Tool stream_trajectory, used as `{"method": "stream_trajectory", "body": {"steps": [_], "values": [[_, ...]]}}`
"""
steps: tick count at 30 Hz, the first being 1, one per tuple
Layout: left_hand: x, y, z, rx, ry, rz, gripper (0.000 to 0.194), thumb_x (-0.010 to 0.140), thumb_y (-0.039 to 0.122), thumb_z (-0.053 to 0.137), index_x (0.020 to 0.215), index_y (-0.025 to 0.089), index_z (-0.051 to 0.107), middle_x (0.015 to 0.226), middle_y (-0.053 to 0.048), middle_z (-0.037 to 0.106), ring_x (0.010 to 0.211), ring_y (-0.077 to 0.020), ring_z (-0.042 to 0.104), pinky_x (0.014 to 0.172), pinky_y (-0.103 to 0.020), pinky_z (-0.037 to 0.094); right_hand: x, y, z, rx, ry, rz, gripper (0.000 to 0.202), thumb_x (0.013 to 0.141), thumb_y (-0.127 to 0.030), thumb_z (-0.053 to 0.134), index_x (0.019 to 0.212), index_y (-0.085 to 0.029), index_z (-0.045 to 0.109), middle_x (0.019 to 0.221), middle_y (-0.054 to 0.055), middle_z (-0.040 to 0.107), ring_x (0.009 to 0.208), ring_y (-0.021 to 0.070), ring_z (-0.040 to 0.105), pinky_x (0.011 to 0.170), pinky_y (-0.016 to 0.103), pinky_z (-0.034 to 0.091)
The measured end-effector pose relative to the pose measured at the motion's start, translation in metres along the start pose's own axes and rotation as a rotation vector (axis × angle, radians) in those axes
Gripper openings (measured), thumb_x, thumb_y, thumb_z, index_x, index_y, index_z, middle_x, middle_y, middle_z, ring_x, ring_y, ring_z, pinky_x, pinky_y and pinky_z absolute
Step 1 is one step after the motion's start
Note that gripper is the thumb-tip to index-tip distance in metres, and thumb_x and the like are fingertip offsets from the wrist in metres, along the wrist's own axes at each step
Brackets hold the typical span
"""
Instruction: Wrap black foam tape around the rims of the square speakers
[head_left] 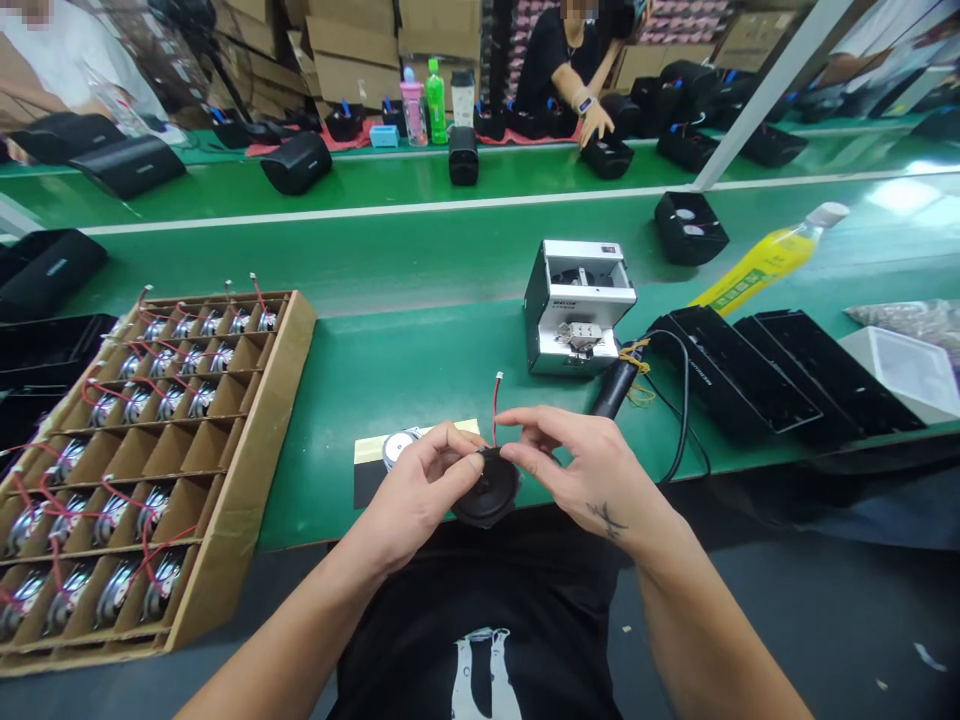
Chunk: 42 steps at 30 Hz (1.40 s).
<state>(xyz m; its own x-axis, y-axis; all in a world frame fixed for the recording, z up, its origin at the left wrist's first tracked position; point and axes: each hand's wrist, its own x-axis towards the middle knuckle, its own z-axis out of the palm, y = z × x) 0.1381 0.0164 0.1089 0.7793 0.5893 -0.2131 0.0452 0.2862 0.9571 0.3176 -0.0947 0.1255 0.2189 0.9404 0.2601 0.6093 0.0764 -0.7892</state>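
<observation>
A round black speaker (487,492) hangs just past the table's front edge, its cone facing up. My left hand (427,475) pinches its upper left rim between thumb and fingers. At the rim's upper right, my right hand (559,455) has its thumb and index fingertip close together; whatever lies between them is too small to make out. A red wire (496,405) with a white plug rises beside the right fingertips. Behind my left hand another speaker (398,447), silver side up, rests by a black and pale yellow sheet (367,482).
A divided cardboard box (281,420) of wired speakers stands left. Ahead right is a silver machine (581,300) with a cable; black housings (739,370), a yellow bottle (761,265) and a white tray (900,370) lie farther right. Across the green line, a person's hand (595,122) touches a black housing.
</observation>
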Motion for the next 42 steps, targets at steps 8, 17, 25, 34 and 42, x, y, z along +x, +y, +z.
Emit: {"method": "stream_trajectory", "body": {"steps": [8, 17, 25, 34, 42], "values": [[-0.009, 0.004, -0.008, 0.066, -0.143, -0.028, 0.027, 0.098, 0.047, 0.062, 0.109, 0.023, 0.056, 0.105, -0.001, 0.062, 0.093, -0.0134, 0.054, 0.082, -0.025, 0.041, 0.002, 0.000, 0.001, 0.013, -0.117, 0.052, 0.021, 0.094, -0.026, 0.076, 0.112, -0.021, 0.066, 0.091, -0.003, 0.064, 0.080, 0.0115, 0.059, 0.074, 0.023, 0.046], [-0.018, 0.015, -0.023, 0.047, -0.292, -0.149, 0.033, 0.101, 0.044, 0.056, 0.131, 0.030, 0.057, 0.130, -0.006, 0.058, 0.111, -0.0180, 0.058, 0.086, -0.026, 0.051, 0.010, -0.001, 0.000, -0.055, -0.236, -0.066, 0.007, 0.098, -0.020, 0.066, 0.093, -0.017, 0.062, 0.085, -0.001, 0.062, 0.074, 0.0129, 0.055, 0.070, 0.025, 0.040], [-0.021, 0.017, -0.031, 0.034, -0.270, -0.188, 0.044, 0.096, 0.046, 0.064, 0.137, 0.029, 0.058, 0.129, -0.008, 0.063, 0.102, -0.0178, 0.063, 0.079, -0.025, 0.053, 0.032, -0.010, -0.021, -0.115, -0.380, -0.089, 0.011, 0.102, -0.016, 0.057, 0.104, -0.021, 0.067, 0.097, -0.003, 0.068, 0.088, 0.0126, 0.062, 0.078, 0.024, 0.043], [-0.020, 0.019, -0.024, 0.327, -0.172, 0.065, 0.040, 0.103, 0.035, 0.050, 0.142, 0.031, 0.060, 0.145, -0.004, 0.061, 0.134, -0.0224, 0.054, 0.122, -0.041, 0.033, 0.035, -0.017, -0.004, -0.314, -0.302, -0.182, 0.017, 0.104, -0.039, 0.059, 0.112, -0.023, 0.060, 0.094, -0.002, 0.066, 0.082, 0.0168, 0.063, 0.072, 0.030, 0.044], [-0.019, 0.018, -0.033, 0.338, -0.129, 0.016, 0.037, 0.100, 0.034, 0.055, 0.135, 0.028, 0.066, 0.141, -0.005, 0.064, 0.132, -0.0232, 0.057, 0.120, -0.039, 0.035, 0.031, -0.016, 0.003, -0.390, -0.173, -0.303, 0.013, 0.107, -0.026, 0.053, 0.098, -0.020, 0.059, 0.086, -0.001, 0.060, 0.075, 0.0140, 0.056, 0.068, 0.030, 0.037]]}}
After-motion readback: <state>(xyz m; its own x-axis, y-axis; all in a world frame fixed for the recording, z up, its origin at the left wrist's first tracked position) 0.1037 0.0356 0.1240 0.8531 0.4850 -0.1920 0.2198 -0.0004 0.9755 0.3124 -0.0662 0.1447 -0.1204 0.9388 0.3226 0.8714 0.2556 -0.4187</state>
